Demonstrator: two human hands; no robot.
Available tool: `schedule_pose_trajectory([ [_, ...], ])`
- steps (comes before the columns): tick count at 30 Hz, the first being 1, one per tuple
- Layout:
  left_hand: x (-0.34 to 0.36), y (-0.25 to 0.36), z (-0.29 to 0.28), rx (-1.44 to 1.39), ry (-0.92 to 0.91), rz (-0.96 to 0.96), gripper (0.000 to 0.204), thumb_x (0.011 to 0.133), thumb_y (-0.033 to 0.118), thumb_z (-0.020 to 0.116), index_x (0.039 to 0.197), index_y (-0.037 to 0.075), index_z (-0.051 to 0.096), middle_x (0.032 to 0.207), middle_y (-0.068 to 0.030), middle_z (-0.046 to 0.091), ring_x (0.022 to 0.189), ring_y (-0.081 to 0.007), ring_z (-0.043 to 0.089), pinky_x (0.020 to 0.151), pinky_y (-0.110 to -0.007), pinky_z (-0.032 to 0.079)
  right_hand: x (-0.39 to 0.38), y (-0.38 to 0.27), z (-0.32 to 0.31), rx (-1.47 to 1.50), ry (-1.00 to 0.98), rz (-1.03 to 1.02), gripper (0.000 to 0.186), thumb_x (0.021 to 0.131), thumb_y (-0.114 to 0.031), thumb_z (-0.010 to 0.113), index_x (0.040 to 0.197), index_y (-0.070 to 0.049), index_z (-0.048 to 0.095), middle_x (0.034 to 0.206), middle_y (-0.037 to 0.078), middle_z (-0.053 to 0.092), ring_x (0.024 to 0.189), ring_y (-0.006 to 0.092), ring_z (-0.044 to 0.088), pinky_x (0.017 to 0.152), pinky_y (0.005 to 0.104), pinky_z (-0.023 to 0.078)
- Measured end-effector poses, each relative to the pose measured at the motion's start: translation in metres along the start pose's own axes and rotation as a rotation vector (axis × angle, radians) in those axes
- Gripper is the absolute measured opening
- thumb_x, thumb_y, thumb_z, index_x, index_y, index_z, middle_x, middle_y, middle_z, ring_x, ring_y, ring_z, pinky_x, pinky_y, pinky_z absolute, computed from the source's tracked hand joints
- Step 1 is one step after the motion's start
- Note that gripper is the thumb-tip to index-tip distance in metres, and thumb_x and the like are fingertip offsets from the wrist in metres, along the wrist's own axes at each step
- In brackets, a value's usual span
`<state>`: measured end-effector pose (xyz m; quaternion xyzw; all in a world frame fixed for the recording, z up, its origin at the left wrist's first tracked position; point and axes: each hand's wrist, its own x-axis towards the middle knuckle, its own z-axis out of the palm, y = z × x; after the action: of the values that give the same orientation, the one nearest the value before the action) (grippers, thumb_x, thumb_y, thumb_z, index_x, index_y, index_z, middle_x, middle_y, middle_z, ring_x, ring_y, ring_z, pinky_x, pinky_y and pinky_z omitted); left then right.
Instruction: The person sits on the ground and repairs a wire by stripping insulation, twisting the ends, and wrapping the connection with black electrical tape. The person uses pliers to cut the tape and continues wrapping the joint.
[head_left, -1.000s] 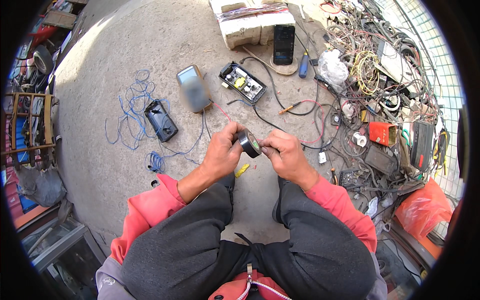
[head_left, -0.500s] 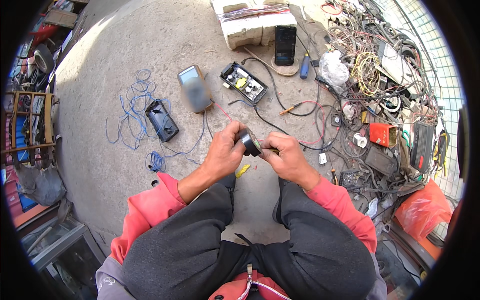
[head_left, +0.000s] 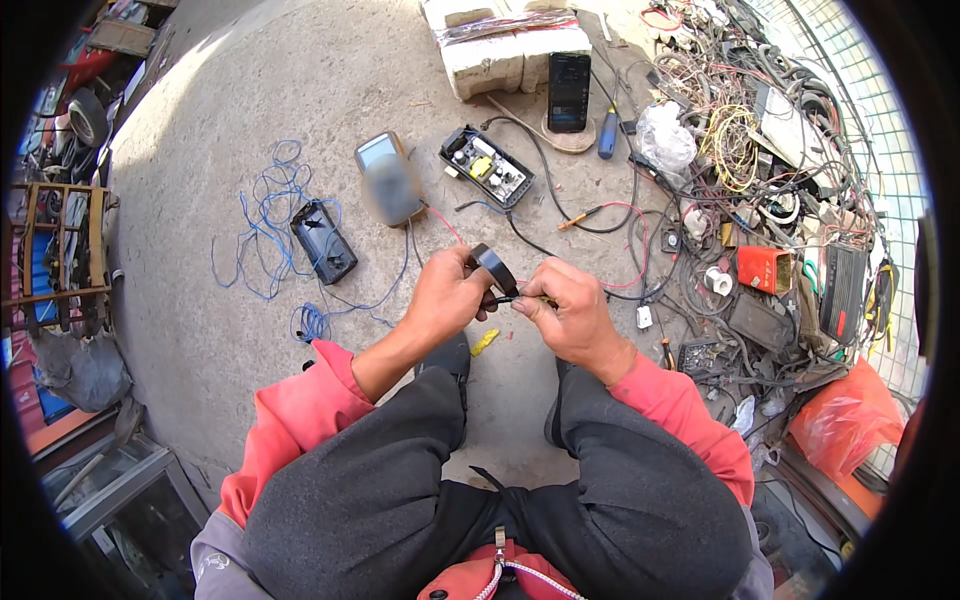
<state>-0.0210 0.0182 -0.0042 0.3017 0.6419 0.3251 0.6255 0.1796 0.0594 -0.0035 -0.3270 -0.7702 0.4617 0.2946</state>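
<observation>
My left hand (head_left: 447,290) is closed around a roll of black tape (head_left: 493,268), its fingers behind and under the ring. Right beside it, my right hand (head_left: 568,312) pinches with thumb and forefinger at a thin dark piece (head_left: 506,299) by the roll's lower edge. A bit of yellowish material shows between the right fingers; what it belongs to is hidden. On the ground ahead lie a handheld meter (head_left: 390,180) with a red lead, and an open black case (head_left: 488,167) with a circuit board inside. Left of them is an empty black cover (head_left: 324,242).
Tangled blue wire (head_left: 268,235) lies at the left. A phone (head_left: 569,92) leans against a white foam block (head_left: 500,60), near a blue-handled screwdriver (head_left: 608,133). Heaped cables and scrap (head_left: 740,150) fill the right side. A yellow scrap (head_left: 485,342) lies below my hands.
The tape roll has tilted and shifted slightly up and left in my left hand. A thin dark piece now shows between the roll and my right fingertips.
</observation>
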Motion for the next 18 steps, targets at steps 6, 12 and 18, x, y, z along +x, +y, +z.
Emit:
schedule_pose_trajectory([
  [6,0.009,-0.015,-0.003,0.303,0.028,0.054,0.017,0.095,0.009,0.059,0.102,-0.005,0.064,0.074,-0.0061,0.067,0.058,-0.0106,0.060,0.051,-0.027,0.050,-0.001,-0.003,0.000,-0.036,0.015,0.008,0.020,0.078,-0.006,0.078,0.079,0.000,0.060,0.076,0.013,0.058,0.069,0.0330,0.059,0.061,0.0417,0.044],
  [12,0.000,-0.011,0.001,0.397,0.113,0.208,0.027,0.094,0.007,0.063,0.117,-0.005,0.060,0.081,-0.0063,0.064,0.069,-0.0123,0.061,0.062,-0.029,0.049,0.000,-0.004,0.000,-0.028,0.039,0.006,0.019,0.078,-0.005,0.078,0.080,0.000,0.060,0.076,0.013,0.058,0.070,0.0329,0.059,0.061,0.0413,0.045],
  [18,-0.008,-0.003,-0.002,0.407,0.024,0.655,0.031,0.087,0.003,0.069,0.118,0.004,0.066,0.110,-0.0101,0.056,0.087,-0.0149,0.060,0.074,-0.030,0.048,0.001,-0.003,-0.002,-0.040,0.057,0.031,0.019,0.079,-0.004,0.078,0.082,0.001,0.060,0.077,0.014,0.058,0.070,0.0336,0.059,0.061,0.0409,0.045],
])
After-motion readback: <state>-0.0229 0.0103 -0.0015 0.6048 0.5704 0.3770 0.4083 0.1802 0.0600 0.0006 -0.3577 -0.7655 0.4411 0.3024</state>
